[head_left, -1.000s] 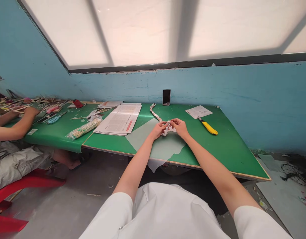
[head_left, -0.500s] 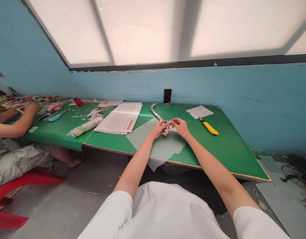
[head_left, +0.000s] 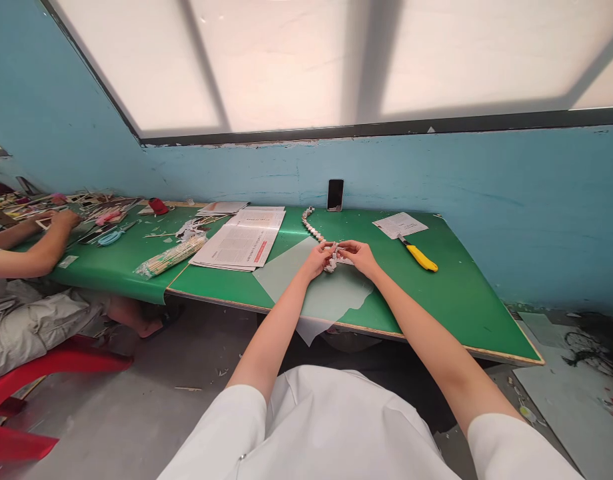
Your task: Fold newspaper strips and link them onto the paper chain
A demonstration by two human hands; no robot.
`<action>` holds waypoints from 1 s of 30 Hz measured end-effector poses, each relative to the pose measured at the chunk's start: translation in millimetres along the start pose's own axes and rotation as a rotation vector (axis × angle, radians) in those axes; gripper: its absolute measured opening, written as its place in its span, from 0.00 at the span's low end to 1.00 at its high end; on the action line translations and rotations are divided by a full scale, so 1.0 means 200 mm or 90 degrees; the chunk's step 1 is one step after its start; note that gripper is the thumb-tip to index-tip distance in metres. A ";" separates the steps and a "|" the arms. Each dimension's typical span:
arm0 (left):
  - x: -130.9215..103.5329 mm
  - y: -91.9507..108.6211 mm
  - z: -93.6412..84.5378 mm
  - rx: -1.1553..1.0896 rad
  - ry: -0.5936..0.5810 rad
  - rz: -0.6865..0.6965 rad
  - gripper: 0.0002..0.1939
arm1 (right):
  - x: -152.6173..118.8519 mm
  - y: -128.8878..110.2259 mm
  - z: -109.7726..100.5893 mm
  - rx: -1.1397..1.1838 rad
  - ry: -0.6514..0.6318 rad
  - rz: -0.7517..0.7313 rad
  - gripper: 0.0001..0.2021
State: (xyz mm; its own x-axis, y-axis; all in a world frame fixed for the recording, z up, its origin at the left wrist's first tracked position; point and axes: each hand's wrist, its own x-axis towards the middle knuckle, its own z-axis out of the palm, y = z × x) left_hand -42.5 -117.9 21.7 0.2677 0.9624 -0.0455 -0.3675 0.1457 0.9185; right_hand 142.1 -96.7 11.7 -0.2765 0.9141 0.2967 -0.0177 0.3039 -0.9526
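Note:
A chain of small folded paper pieces (head_left: 311, 227) runs from near the phone down to my hands, its near end curling below my fingers. My left hand (head_left: 316, 260) is closed on the chain, fingertips pinching it. Against the chain's right side, the fingers of my right hand (head_left: 359, 255) are pinched together, close to the left fingertips. Exactly which piece the right fingers grip is too small to make out. Under both hands lies a translucent sheet (head_left: 331, 300) that overhangs the table's front edge.
On the green table (head_left: 451, 307) lie a yellow-handled cutter (head_left: 420, 257), a printed paper (head_left: 400, 225), folded newspapers (head_left: 239, 240) and a bag of sticks (head_left: 171, 256). A phone (head_left: 335, 195) leans against the wall. Another person's hands (head_left: 61, 219) work at the far left.
My right hand has dropped slightly and its fingers have come closer to the left fingertips at the chain. My left hand stays nearly still.

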 end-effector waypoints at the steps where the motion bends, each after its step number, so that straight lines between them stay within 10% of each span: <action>1: 0.00 0.00 0.00 -0.006 0.002 0.002 0.31 | 0.00 0.01 0.00 -0.003 0.002 -0.004 0.23; 25: 0.01 0.00 -0.01 -0.035 0.033 0.000 0.31 | 0.02 0.00 -0.02 -0.074 0.134 -0.034 0.21; 30: 0.02 -0.01 -0.02 -0.027 0.035 -0.006 0.30 | 0.01 -0.01 0.01 -0.021 0.056 -0.018 0.23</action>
State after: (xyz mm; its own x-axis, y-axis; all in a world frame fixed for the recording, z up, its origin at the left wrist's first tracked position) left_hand -43.9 -114.1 18.8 0.2225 0.9720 -0.0758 -0.4025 0.1624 0.9009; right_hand 140.0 -96.6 13.5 -0.1909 0.9248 0.3291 0.0085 0.3368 -0.9415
